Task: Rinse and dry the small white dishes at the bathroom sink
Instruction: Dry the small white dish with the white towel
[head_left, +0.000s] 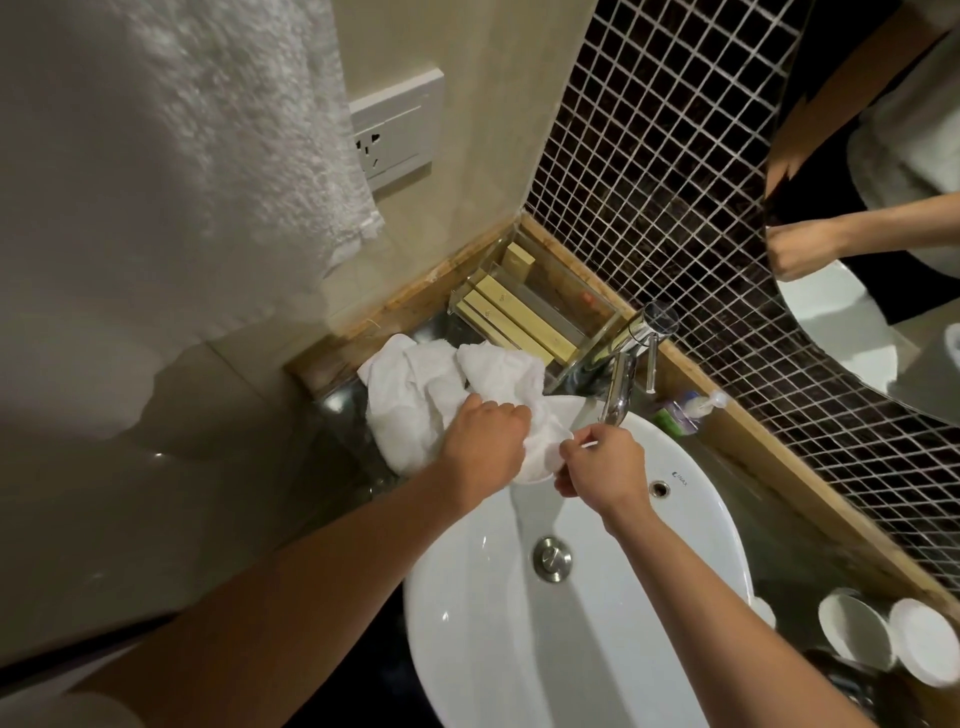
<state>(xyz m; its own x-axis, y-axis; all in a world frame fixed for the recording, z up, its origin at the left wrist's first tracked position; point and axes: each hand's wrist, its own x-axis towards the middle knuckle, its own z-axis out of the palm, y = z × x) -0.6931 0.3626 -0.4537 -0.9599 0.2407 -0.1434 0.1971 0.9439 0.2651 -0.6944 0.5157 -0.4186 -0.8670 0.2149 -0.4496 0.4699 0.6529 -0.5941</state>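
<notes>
Gripping small dish (540, 457) between left hand (483, 449), right hand (602, 462)

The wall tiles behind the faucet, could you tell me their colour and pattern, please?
Dark brown mosaic tiles in a grid of pale grout lines, seen in the head view.

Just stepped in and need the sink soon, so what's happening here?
A person is drying a small white dish over the far rim of the white sink. The left hand presses a crumpled white towel against the dish while the right hand grips its edge, just below the faucet. No water stream is clearly visible. Two more white dishes sit on the counter to the right of the basin.
</notes>
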